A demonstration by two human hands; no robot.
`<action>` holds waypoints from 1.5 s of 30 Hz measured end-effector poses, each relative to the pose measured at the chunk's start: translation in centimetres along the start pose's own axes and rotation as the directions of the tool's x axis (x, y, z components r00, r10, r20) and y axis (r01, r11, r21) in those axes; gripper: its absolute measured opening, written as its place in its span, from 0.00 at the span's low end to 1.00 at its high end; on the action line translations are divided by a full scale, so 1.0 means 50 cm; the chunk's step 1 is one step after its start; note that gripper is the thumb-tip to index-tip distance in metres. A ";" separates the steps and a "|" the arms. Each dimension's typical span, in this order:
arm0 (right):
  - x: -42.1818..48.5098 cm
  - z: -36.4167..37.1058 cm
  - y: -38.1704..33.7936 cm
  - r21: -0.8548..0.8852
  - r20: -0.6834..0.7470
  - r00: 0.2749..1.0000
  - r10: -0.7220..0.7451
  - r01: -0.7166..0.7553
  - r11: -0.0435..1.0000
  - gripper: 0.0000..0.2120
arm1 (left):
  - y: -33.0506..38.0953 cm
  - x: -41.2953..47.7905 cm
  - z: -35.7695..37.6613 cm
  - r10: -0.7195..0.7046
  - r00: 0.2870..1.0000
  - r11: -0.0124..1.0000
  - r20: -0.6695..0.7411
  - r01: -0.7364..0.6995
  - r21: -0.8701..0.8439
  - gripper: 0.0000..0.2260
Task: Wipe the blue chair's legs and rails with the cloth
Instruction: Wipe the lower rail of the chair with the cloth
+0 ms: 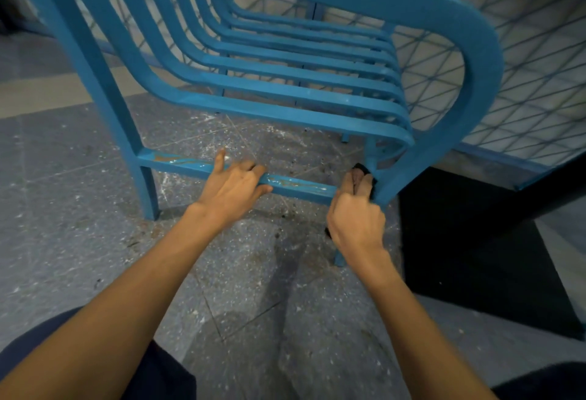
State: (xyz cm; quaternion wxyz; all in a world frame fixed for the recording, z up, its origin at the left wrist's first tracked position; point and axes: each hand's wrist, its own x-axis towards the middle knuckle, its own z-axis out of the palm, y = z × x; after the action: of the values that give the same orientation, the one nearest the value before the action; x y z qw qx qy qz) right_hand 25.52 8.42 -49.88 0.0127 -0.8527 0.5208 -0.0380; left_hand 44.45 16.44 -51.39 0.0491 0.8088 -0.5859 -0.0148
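While one blue chair (285, 89) tilts: two hands, left hand (233, 185) gripping rail (177, 163), right hand (356, 219) seemingly clutching cloth (361, 169).

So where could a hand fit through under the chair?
Under the rail, the gap between the left leg and the left hand is open. Crowded at the right leg, where the right hand presses the cloth.

The chair (285, 76) is standing on the floor (79, 241), its lower rail (177, 163) lying between two legs, left hand (233, 185) left of right hand (356, 222).
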 end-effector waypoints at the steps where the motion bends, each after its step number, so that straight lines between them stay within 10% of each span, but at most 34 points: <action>1: -0.022 0.007 0.005 0.027 0.001 0.999 -0.035 0.035 0.999 0.28 | 0.000 -0.002 0.001 -0.003 1.000 1.000 0.006 0.003 -0.010 0.20; 6: -0.092 0.010 0.033 0.085 0.071 0.988 -0.138 0.132 0.988 0.29 | -0.003 -0.002 0.008 0.007 1.000 0.999 -0.004 -0.007 -0.050 0.19; 11: -0.020 -0.006 0.019 0.010 -0.213 0.966 -0.149 0.155 0.988 0.24 | -0.004 -0.002 0.014 0.007 1.000 0.995 -0.008 -0.008 -0.097 0.19; 25: -0.013 0.038 0.056 0.017 -0.101 0.934 -0.343 0.347 0.938 0.30 | -0.011 -0.004 0.013 0.019 1.000 0.992 0.015 -0.017 -0.126 0.18; 34: 0.085 -0.023 0.002 0.286 0.064 0.992 -0.113 0.091 0.954 0.10 | -0.013 -0.005 0.016 0.017 1.000 0.990 0.010 -0.016 -0.143 0.18; 45: -0.007 0.008 0.075 0.269 -0.089 0.865 -0.494 0.498 0.824 0.26 | -0.011 -0.005 0.006 0.022 0.999 0.990 0.023 -0.019 -0.140 0.17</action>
State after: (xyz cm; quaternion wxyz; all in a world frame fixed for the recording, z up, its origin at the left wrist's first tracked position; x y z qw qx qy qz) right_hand 22.08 7.02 -50.54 0.1203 -0.9475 0.2705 -0.1204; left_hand 44.87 16.84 -51.74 0.0986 0.7970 -0.5922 -0.0652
